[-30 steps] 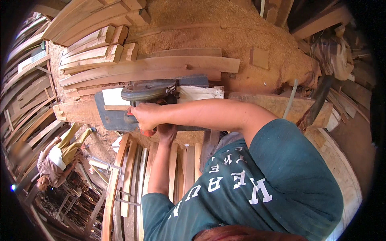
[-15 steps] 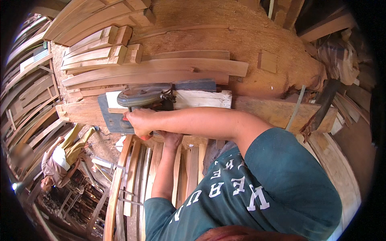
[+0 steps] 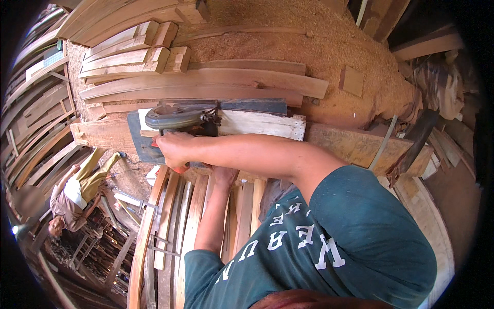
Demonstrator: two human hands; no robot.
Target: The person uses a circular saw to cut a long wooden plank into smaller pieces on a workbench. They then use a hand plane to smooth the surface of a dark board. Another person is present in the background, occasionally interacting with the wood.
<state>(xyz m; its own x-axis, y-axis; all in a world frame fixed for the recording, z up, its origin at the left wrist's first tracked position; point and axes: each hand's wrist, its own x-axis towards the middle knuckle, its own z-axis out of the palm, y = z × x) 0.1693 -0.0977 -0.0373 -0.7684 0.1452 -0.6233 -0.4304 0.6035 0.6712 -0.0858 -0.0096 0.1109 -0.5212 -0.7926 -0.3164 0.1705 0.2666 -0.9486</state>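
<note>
A circular saw (image 3: 177, 119) with a dark rounded guard rests on a dark flat sheet (image 3: 138, 141). Reddish-orange parts of its handle show around my right hand (image 3: 174, 149), whose fingers are closed on it. A whitish board (image 3: 262, 123) lies on the right of the saw, running lengthwise from left to right. My left hand (image 3: 225, 176) is beneath my right forearm, at the near edge of the sheet. Its fingers are mostly hidden, so I cannot see what they touch.
A long plank (image 3: 105, 135) runs under the work. Beyond lie several loose boards (image 3: 226, 80) and stacked blocks (image 3: 149, 59) on sawdust (image 3: 267, 46). Upright timber strips (image 3: 170, 232) stand close by my left arm. Another person (image 3: 74, 198) is at the left. A dark post (image 3: 414, 144) is at right.
The saw and my right hand have slid left over the dark sheet, covering more of the pale patch there. My left hand has stayed near the sheet's edge. The view has shifted slightly.
</note>
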